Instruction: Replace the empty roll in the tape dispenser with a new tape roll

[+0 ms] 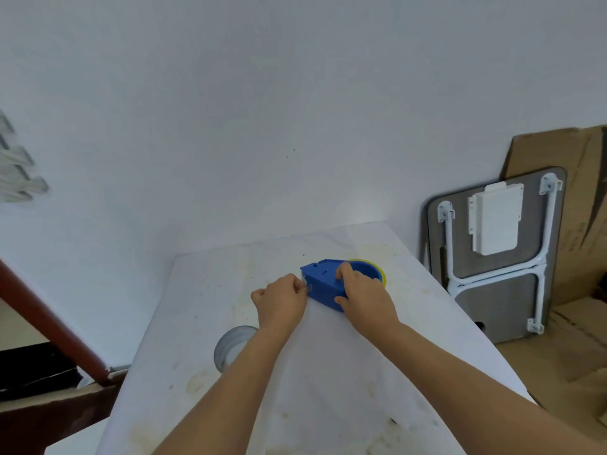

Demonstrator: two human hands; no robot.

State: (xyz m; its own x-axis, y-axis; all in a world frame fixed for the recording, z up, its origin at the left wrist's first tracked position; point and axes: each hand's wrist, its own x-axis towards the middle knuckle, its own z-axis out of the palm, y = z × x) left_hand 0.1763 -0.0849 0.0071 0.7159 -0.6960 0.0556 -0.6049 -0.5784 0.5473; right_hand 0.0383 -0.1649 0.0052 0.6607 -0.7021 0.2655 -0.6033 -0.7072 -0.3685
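A blue tape dispenser (323, 284) lies on the white table (328, 372) near its far end. My right hand (363, 295) grips the dispenser's body from the right side, thumb on the near face and a finger on top. My left hand (281, 302) pinches at the dispenser's left tip with closed fingers; what is between them is too small to tell. A yellow tape roll (381, 272) shows as a thin rim behind the dispenser's round blue end. A grey ring-shaped roll (230, 348) lies on the table, partly hidden by my left forearm.
The table butts against a white wall. A folded grey table with white legs (492, 257) leans on cardboard (578, 208) to the right. A reddish-brown wooden rail (49, 320) slants at the left, beside the table's left edge.
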